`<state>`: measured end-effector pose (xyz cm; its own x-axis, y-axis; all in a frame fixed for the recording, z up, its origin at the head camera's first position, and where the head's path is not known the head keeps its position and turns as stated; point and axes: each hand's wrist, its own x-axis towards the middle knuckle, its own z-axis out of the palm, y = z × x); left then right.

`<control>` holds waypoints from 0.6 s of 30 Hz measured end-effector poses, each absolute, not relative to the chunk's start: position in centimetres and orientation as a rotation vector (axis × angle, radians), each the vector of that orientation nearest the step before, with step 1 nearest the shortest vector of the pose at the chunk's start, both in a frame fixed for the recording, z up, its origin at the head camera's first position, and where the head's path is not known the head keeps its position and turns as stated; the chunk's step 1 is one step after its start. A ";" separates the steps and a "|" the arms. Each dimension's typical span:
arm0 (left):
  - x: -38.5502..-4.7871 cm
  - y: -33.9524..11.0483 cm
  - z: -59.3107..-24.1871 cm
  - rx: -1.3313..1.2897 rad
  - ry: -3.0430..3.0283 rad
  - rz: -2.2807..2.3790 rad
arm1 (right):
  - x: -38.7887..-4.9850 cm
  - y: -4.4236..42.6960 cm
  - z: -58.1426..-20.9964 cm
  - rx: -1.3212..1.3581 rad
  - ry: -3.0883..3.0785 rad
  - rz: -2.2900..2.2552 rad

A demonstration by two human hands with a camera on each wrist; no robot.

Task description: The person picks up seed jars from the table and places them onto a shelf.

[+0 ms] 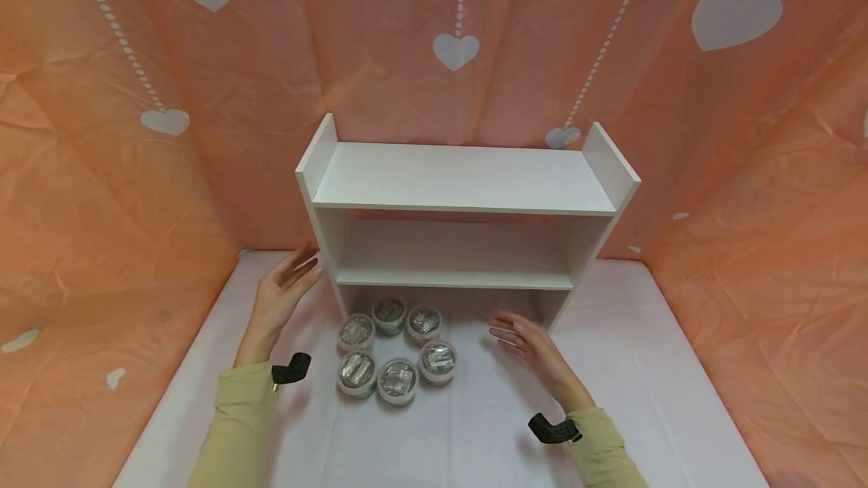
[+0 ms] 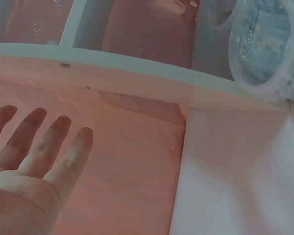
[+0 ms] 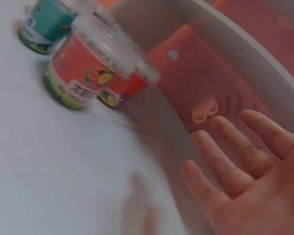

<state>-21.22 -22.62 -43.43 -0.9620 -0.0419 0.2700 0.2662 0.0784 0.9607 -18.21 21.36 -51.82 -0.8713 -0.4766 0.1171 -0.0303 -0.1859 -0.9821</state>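
A white shelf unit [image 1: 454, 253] stands on the table against the backdrop. Several round tubs with clear lids, one of them a tub [image 1: 397, 381] at the front, are grouped at its lower left. My left hand [image 1: 281, 300] hovers beside the unit's left side, fingers extended, holding nothing; the left wrist view shows its spread fingers [image 2: 71, 156] below the side panel. To the right of the tubs, my right hand [image 1: 539, 352] is held above the table with relaxed fingers and nothing in it. A red tub [image 3: 85, 66] shows in the right wrist view.
White cloth [image 1: 488, 435] covers the table. An orange backdrop [image 1: 386, 59] with pale hearts hangs behind and on both sides. The unit's top shelf [image 1: 461, 175] and middle shelf [image 1: 454, 254] lie between its side panels.
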 end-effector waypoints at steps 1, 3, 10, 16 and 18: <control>-21.3 -22.5 -43.4 -0.229 -2.121 -1.982 | -18.2 21.1 -52.0 -0.595 1.774 -2.128; -21.5 -22.3 -43.4 -0.238 -2.110 -1.993 | -18.3 20.6 -52.2 -0.619 1.751 -2.119; -22.0 -21.7 -43.3 -0.259 -2.113 -1.980 | -18.6 18.7 -53.3 -0.655 1.707 -2.084; -22.2 -21.4 -43.6 -0.265 -2.102 -1.978 | -18.3 17.5 -53.9 -0.524 1.719 -2.069; -22.2 -21.3 -43.7 -0.275 -2.086 -1.996 | -18.1 17.3 -54.2 -0.469 1.739 -2.054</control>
